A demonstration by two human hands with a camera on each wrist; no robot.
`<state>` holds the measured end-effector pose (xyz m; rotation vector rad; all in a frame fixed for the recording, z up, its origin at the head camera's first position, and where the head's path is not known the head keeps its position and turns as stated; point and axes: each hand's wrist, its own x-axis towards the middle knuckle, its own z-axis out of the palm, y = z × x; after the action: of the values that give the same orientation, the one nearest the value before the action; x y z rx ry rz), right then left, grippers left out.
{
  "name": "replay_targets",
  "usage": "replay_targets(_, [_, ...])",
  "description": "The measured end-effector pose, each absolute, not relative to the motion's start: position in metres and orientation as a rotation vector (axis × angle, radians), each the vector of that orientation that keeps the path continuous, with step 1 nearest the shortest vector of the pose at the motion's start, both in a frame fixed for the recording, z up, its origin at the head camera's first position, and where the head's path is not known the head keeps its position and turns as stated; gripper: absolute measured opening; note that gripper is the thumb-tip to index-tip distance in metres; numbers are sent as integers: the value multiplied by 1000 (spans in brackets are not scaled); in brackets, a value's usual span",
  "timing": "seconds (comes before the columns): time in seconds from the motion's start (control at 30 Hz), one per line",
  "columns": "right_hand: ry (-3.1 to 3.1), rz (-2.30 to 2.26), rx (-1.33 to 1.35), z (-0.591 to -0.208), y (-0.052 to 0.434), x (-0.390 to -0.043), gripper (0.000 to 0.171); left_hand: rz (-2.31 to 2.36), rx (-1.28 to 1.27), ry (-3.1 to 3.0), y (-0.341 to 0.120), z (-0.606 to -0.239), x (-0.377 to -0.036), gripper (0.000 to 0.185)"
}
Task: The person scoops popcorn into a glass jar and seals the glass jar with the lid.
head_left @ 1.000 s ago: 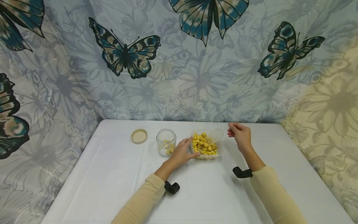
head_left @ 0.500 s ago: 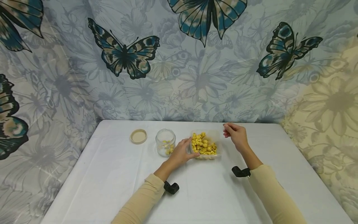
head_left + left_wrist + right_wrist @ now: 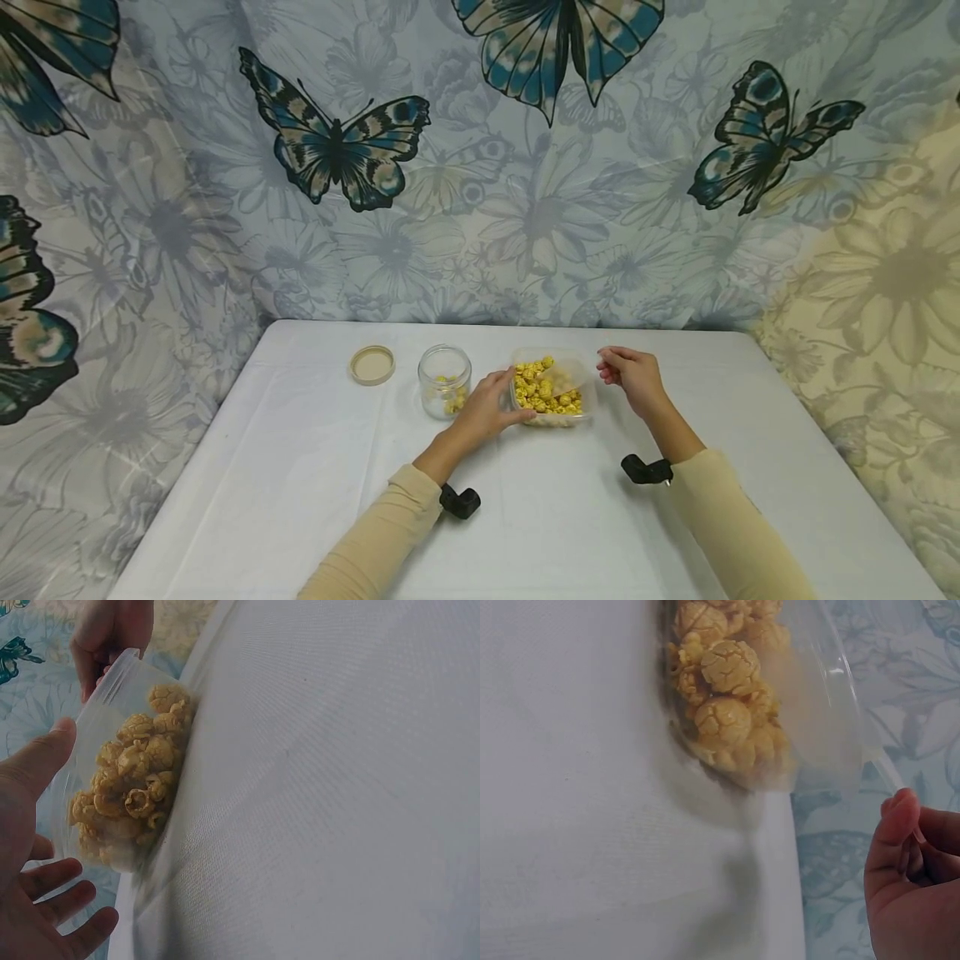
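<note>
A clear plastic tub (image 3: 552, 422) of yellow popcorn (image 3: 536, 390) stands near the back of the table. My left hand (image 3: 483, 412) rests at the tub's near left corner, thumb along the front rim and fingers spread by the left side. In the left wrist view, the thumb (image 3: 56, 742) touches the rim. To the tub's right, my right hand (image 3: 633, 377) pinches the thin handle of a translucent spoon (image 3: 887, 772). Its pale bowl lies over the popcorn inside the tub; how deep it sits is hard to tell.
Left of the tub stands an open glass jar (image 3: 444, 383) with some popcorn at its bottom. Farther left, a round beige-rimmed lid (image 3: 372, 365) lies flat on the white-covered table (image 3: 300, 467). A butterfly-patterned cloth (image 3: 540, 225) hangs behind.
My right hand has moved a little left and then nearer, bringing the spoon's bowl from the tub's far side down to the popcorn. My left hand stays in place.
</note>
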<state>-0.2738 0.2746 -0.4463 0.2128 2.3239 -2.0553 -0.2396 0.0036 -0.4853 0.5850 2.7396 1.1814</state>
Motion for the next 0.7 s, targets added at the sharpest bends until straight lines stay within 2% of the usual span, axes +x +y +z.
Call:
replay_targets(0.43, [2309, -2113, 223, -457, 273, -260, 41, 1183, 587, 2734, 4, -485, -239, 90])
replay_targets(0.7, [2461, -2091, 146, -450, 272, -251, 36, 1175, 594, 2740, 3, -485, -238, 88])
